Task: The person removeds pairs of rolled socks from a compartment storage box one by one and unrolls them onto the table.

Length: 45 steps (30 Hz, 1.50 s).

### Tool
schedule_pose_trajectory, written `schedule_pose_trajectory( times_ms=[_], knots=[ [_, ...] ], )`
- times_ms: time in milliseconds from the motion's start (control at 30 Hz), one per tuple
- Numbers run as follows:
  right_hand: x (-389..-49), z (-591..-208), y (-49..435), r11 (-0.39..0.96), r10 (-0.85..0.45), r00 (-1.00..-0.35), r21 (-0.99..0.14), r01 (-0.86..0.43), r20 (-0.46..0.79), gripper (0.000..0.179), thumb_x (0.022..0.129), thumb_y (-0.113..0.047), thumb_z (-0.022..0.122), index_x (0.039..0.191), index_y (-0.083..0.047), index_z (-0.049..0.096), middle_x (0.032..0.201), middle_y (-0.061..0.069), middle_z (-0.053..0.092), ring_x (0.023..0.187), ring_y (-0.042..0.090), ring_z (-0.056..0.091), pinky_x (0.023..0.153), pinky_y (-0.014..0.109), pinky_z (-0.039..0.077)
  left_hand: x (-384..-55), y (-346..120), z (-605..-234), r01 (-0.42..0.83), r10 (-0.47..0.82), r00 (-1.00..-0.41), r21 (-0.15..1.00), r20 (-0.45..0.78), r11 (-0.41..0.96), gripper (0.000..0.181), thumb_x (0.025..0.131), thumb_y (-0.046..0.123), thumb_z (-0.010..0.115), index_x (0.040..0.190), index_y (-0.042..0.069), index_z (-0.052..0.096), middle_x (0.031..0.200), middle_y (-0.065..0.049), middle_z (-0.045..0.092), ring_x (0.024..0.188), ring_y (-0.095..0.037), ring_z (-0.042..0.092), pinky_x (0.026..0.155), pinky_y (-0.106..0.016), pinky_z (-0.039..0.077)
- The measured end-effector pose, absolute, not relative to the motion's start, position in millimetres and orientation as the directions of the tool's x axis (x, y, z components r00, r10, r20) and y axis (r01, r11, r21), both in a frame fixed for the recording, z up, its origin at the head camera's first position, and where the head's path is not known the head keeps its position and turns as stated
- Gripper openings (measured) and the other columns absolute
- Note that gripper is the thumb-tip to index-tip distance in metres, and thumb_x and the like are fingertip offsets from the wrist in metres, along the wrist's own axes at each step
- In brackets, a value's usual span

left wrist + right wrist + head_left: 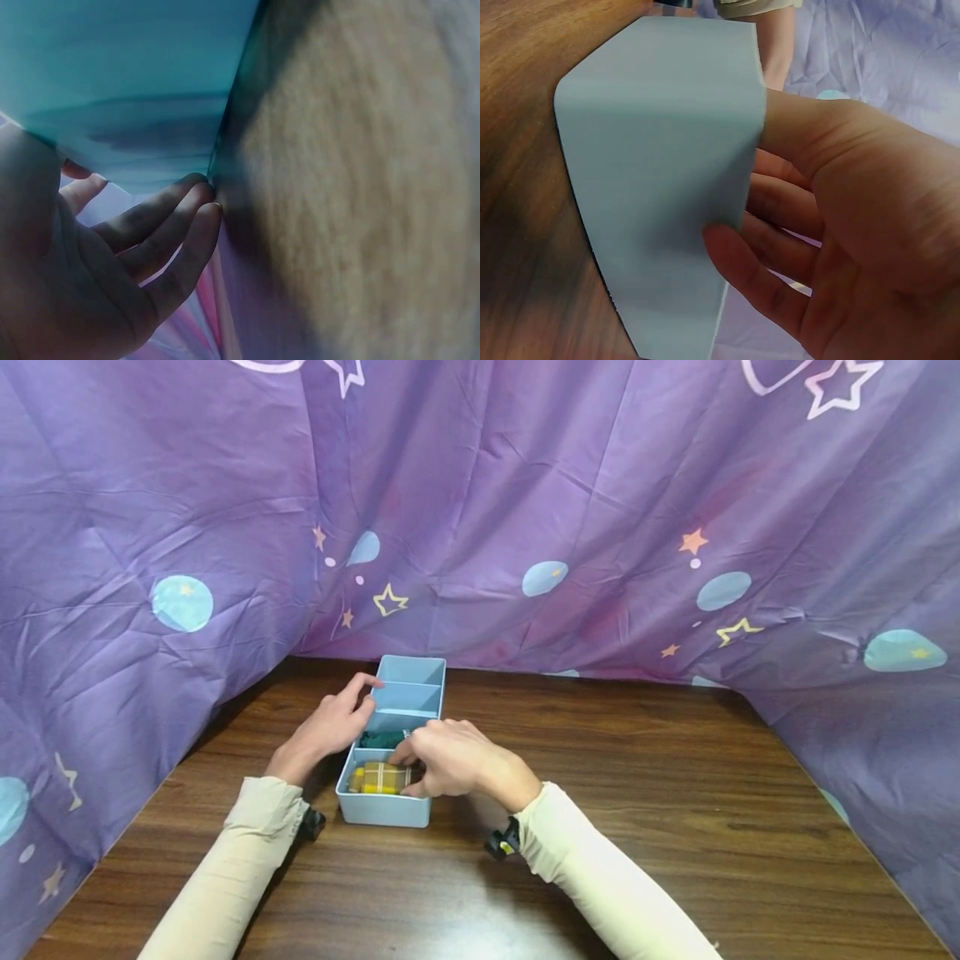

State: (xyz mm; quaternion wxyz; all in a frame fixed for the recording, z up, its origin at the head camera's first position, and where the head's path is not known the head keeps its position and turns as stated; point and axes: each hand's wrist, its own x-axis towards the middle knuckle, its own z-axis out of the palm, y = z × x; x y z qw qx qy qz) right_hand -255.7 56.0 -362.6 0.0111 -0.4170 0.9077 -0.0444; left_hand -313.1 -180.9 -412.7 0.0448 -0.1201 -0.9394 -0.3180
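Note:
A long light-blue box with a row of compartments stands on the table. In its nearest compartment lies a yellow-brown plaid bundle of rolled cloth; my right hand reaches over the right rim and pinches its right end between thumb and fingers. The right wrist view shows the little finger outside the wall, the held end being hidden. A dark green rolled cloth sits one compartment farther back, partly covered by the right hand. My left hand rests at the box's left side, its fairly straight fingers against the outer wall.
Two far compartments show bare blue walls. The brown wooden table extends to both sides. Purple curtain fabric with stars hangs behind it and along the sides, close to the box's far end.

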Motion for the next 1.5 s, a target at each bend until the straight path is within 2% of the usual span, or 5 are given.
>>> schedule_pose_trajectory(
  times_ms=[267, 467, 767, 1067, 1500],
  knots=[
    [-256, -358, 66, 0.633, -0.76, -0.647, -0.158, -0.758, 0.06, 0.046, 0.086, -0.046, 0.089, 0.129, -0.034, 0.079, 0.114, -0.017, 0.082, 0.098, 0.005, 0.076, 0.075, 0.035, 0.061, -314, -181, -413, 0.242, 0.187, -0.97, 0.594, 0.153, 0.768, 0.04, 0.112, 0.03, 0.04, 0.15, 0.024, 0.05, 0.096, -0.015, 0.064, 0.095, -0.033, 0.061, 0.084, -0.05, 0.051],
    [-259, -362, 73, 0.593, -0.771, -0.621, -0.197, -0.781, 0.14, 0.045, 0.088, -0.045, 0.087, 0.131, -0.033, 0.078, 0.111, -0.015, 0.082, 0.084, 0.006, 0.073, 0.071, 0.033, 0.06, -314, -182, -413, 0.248, 0.188, -0.969, 0.588, 0.162, 0.77, 0.039, 0.112, 0.031, 0.04, 0.149, 0.024, 0.05, 0.118, -0.021, 0.068, 0.099, -0.036, 0.061, 0.088, -0.054, 0.052],
    [-258, -370, 79, 0.563, -0.757, -0.602, -0.214, -0.798, 0.253, 0.044, 0.091, -0.041, 0.081, 0.133, -0.032, 0.076, 0.079, -0.012, 0.071, 0.063, 0.004, 0.054, 0.056, 0.027, 0.047, -315, -181, -413, 0.227, 0.177, -0.974, 0.594, 0.141, 0.772, 0.039, 0.112, 0.032, 0.04, 0.15, 0.025, 0.049, 0.123, -0.02, 0.068, 0.102, -0.036, 0.06, 0.091, -0.054, 0.052],
    [-260, -372, 84, 0.496, -0.752, -0.566, -0.275, -0.824, 0.339, 0.045, 0.089, -0.034, 0.08, 0.134, -0.029, 0.073, 0.123, -0.015, 0.075, 0.091, 0.002, 0.066, 0.076, 0.027, 0.057, -316, -182, -413, 0.235, 0.182, -0.972, 0.59, 0.149, 0.772, 0.042, 0.112, 0.037, 0.037, 0.15, 0.026, 0.05, 0.116, -0.018, 0.068, 0.101, -0.036, 0.061, 0.089, -0.054, 0.052],
    [-262, -375, 89, 0.411, -0.769, -0.514, -0.322, -0.853, 0.381, 0.044, 0.092, -0.026, 0.076, 0.136, -0.022, 0.069, 0.121, -0.008, 0.071, 0.1, 0.004, 0.064, 0.088, 0.026, 0.057, -316, -183, -414, 0.238, 0.188, -0.971, 0.595, 0.146, 0.767, 0.042, 0.112, 0.037, 0.037, 0.151, 0.026, 0.049, 0.107, -0.016, 0.067, 0.102, -0.036, 0.061, 0.09, -0.053, 0.052]
  ],
)
